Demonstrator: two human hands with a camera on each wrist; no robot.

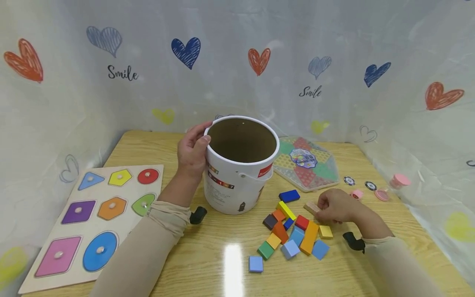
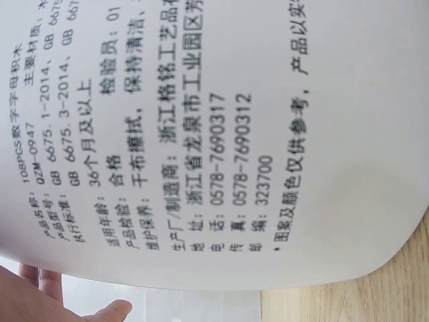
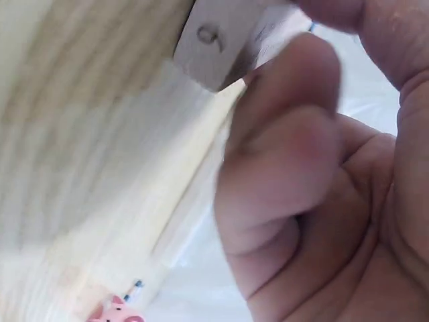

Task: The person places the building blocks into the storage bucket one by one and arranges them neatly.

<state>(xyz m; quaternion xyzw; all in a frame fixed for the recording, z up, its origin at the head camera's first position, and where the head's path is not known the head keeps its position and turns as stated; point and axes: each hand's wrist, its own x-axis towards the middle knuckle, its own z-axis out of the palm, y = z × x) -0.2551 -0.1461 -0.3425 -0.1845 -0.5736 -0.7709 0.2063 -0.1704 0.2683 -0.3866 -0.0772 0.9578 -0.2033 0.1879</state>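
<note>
On a wood-grain table (image 1: 194,264): bucket gripped, bare-wood block pinched

Left of the coloured blocks (image 1: 291,236) stands a white plastic bucket (image 1: 230,194), upright, mouth open. Left hand (image 1: 193,148) grips its rim at the left side. Fine print (image 2: 228,168), turned sideways in the left wrist view, reads "108PCS数字字母积木", "QZM-0947", "36个月及以上"; telephone 0578-7690317, fax 0578-7690312, postcode 323700. Red label (image 1: 265,170) near the handle — too small to read.

Right hand (image 1: 337,205) pinches one end of an unpainted wooden block (image 1: 311,208), which juts leftward from the fingertips, at the upper right of the coloured blocks. Its face carries a single curled digit — 6 or 9, cannot tell which. Yellow block (image 1: 325,232) just below this hand, on the near side. Beyond, a clear hexagonal case (image 1: 321,173); its round label is illegible. "Smile" appears twice on the heart-printed backdrop (image 1: 222,88).
</note>
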